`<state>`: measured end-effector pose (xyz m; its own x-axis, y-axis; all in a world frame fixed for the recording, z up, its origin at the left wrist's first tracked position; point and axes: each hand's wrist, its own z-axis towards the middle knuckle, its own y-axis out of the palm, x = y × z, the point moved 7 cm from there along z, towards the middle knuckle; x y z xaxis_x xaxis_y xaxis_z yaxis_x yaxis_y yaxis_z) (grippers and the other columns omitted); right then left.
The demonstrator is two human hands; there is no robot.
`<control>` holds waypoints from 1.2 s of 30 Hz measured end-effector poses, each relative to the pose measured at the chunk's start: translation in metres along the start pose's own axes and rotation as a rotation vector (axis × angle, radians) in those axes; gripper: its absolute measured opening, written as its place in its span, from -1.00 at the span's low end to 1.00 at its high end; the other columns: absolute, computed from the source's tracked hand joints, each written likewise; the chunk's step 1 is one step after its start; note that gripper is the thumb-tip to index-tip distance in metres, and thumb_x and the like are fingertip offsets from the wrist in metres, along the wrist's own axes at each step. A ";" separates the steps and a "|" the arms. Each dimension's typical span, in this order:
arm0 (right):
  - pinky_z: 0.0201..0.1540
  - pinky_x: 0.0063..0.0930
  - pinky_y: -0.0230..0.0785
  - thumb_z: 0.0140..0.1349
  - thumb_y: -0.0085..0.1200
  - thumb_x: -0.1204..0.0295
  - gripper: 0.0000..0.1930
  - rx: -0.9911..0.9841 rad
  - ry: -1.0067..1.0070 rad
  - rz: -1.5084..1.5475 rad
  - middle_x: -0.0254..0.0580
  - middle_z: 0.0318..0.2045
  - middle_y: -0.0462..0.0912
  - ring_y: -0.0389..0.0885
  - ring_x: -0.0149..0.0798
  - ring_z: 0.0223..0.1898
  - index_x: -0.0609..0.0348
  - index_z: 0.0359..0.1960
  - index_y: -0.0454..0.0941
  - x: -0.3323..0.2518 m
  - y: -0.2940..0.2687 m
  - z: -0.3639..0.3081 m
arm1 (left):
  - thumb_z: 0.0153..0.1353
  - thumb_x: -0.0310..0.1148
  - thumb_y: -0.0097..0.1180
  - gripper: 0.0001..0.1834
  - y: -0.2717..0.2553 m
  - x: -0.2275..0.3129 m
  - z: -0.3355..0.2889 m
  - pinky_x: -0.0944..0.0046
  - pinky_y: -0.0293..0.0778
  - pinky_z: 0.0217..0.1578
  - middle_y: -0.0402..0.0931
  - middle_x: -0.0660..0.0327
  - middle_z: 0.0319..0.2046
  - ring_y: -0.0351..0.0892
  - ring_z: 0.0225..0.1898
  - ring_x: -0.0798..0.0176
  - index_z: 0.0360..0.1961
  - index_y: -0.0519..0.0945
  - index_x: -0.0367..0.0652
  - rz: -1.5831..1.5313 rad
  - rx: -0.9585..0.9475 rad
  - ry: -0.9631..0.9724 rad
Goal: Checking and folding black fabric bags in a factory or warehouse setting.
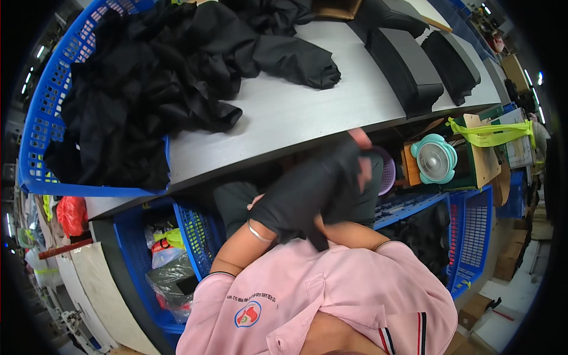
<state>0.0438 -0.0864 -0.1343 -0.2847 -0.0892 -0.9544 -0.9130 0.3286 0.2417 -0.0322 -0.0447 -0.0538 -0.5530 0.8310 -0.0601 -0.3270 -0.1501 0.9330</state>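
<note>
A black cloth piece (307,183) stretches slantwise across my lap, blurred by motion. My left arm, with a silver bangle, reaches up to its lower left end. There my left hand (255,202) is mostly covered by the cloth, and a bit of finger shows curled at its edge. At the upper right end, near the table edge, my right hand (363,170) appears smeared, fingers round the cloth. Its wrist is hidden under the cloth. A large heap of black fabric (160,77) lies ahead on the left, spilling from a blue basket (35,139) onto the grey table (260,127).
Black box-shaped padded pieces (408,65) lie at the table's far right. A small turquoise fan (436,158) and a purple basket (387,171) stand below the edge. Blue crates flank me: the left crate (136,260) holds bagged items, the right crate (473,231) black material.
</note>
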 end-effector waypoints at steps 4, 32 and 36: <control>-0.32 -0.61 0.36 0.36 0.06 0.45 -0.87 0.244 -0.232 -0.217 -0.44 -0.43 0.60 0.54 -0.52 -0.40 0.20 -0.34 0.58 0.078 -0.025 -0.036 | 0.53 -0.12 -0.22 -0.34 0.050 -0.017 0.089 0.09 0.02 0.41 -0.02 0.19 0.50 0.08 0.46 0.13 0.53 -0.05 -0.05 0.575 0.446 -0.184; -0.10 -0.66 0.31 0.40 0.09 0.39 -0.82 0.166 -0.257 0.218 -0.47 -0.29 0.61 0.49 -0.56 -0.24 0.26 -0.25 0.63 -0.190 -0.058 0.002 | 0.42 -0.43 -0.08 -0.36 0.014 0.010 0.005 0.26 0.17 0.38 0.13 0.06 0.44 0.24 0.35 0.19 0.48 0.06 -0.25 1.619 0.178 -0.478; 0.00 -0.60 0.37 0.43 0.04 0.35 -0.75 0.357 -0.184 0.013 -0.32 -0.18 0.67 0.56 -0.51 -0.13 0.32 -0.08 0.62 -0.192 -0.055 0.011 | 0.49 -0.32 -0.15 -0.38 -0.070 0.014 -0.032 0.24 0.14 0.40 0.11 0.08 0.44 0.20 0.38 0.17 0.48 0.03 -0.22 0.256 0.417 -0.260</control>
<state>0.1519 -0.0773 0.0340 -0.2095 0.0762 -0.9748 -0.7413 0.6378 0.2092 -0.0418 -0.0396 -0.1315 -0.3506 0.9086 0.2269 0.1529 -0.1835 0.9711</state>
